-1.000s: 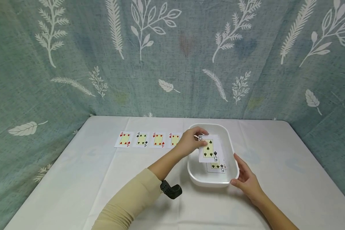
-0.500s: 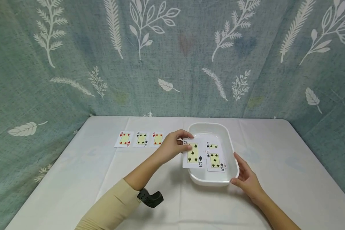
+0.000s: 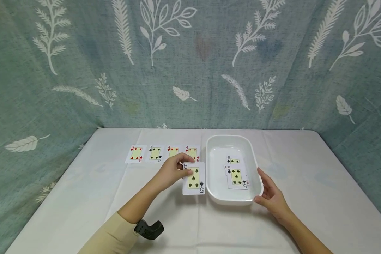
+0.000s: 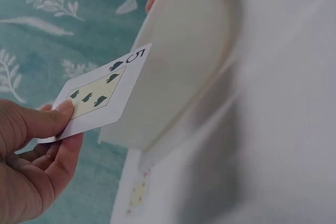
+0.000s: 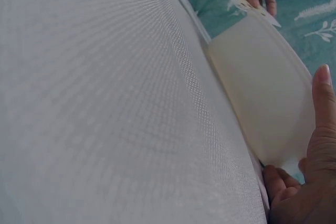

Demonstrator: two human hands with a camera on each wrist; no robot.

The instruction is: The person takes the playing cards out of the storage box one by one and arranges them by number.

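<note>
My left hand (image 3: 170, 173) pinches a five of spades playing card (image 3: 194, 185) by its upper left, thumb on its face, just left of the white plastic tub (image 3: 230, 202). In the left wrist view the card (image 4: 118, 103) is raised and tilted, its lower corner overlapping the tub's side. My right hand (image 3: 273, 201) holds the tub's near right corner, thumb at the rim and fingers along the outside. Inside the tub lies a five of clubs (image 3: 237, 177) over other cards, one of them a black six (image 3: 233, 160).
A row of fours lies face up left of the tub: hearts (image 3: 136, 153), clubs (image 3: 155, 153), another red four (image 3: 173, 151) and diamonds (image 3: 192, 151). My left hand partly covers the red one. A white cloth (image 3: 82, 197) covers the table; a patterned green curtain (image 3: 190, 113) stands behind.
My left hand has carried the five of spades leftward out from over the tub, uncovering the cards inside and the four of diamonds. My right hand stays at the tub's corner.
</note>
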